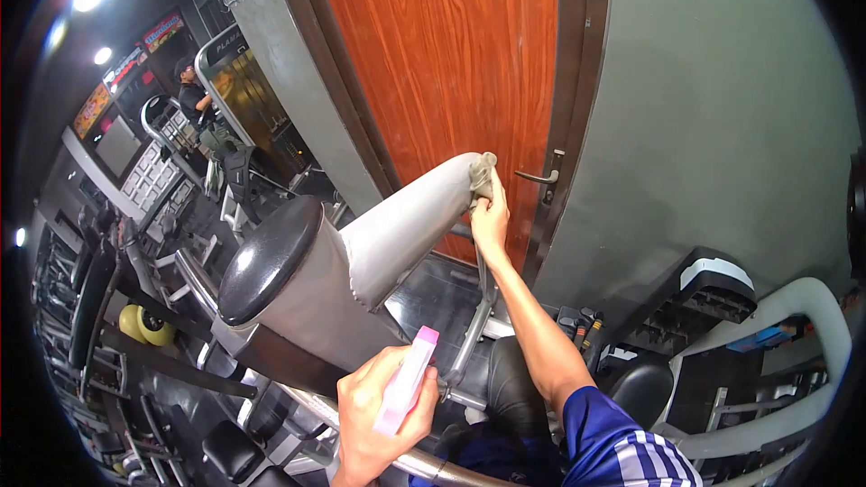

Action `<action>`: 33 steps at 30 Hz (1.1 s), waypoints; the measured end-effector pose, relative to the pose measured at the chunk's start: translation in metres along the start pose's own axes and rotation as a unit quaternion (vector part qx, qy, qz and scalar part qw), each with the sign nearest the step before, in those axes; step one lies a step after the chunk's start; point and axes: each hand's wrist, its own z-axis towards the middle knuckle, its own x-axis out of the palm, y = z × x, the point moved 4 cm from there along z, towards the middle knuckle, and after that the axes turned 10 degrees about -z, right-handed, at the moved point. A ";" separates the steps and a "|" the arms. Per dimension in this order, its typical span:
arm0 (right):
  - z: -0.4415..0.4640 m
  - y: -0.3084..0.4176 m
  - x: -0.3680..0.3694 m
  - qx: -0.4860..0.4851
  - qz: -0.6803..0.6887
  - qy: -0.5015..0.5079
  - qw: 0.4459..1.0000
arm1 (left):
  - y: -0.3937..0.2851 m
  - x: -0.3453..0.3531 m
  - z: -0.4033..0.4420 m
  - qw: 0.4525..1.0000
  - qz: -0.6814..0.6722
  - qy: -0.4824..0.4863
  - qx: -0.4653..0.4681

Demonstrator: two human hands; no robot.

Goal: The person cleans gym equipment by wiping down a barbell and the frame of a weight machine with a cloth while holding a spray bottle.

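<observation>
Near the centre of the frame, a crumpled grey cloth point(484, 173) is pinched in the right hand point(490, 218), touching the upper end of a long pale grey pad point(404, 218). Toward the bottom, the left hand point(370, 404) is wrapped around a tilted pale pink object point(406, 385) with a brighter pink top; its exact kind is unclear. Just left of the pad sits a bulky grey cushion point(302, 302) with a glossy black face. Behind, at upper centre, is a reddish wooden door point(442, 54) with a metal handle point(538, 178). At upper left, a person point(192, 104) in dark clothing stands among gym machines.
</observation>
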 end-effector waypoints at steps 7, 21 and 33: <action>-0.075 0.089 -0.010 -0.197 -0.016 0.012 0.980 | 0.002 0.000 0.002 1.000 0.004 -0.008 -0.013; -0.063 0.089 -0.010 -0.141 0.071 0.021 0.987 | -0.005 -0.002 0.002 0.998 0.058 -0.021 0.012; 0.002 0.006 -0.004 -0.014 0.018 -0.029 0.999 | -0.011 -0.002 0.003 0.995 0.075 0.022 0.061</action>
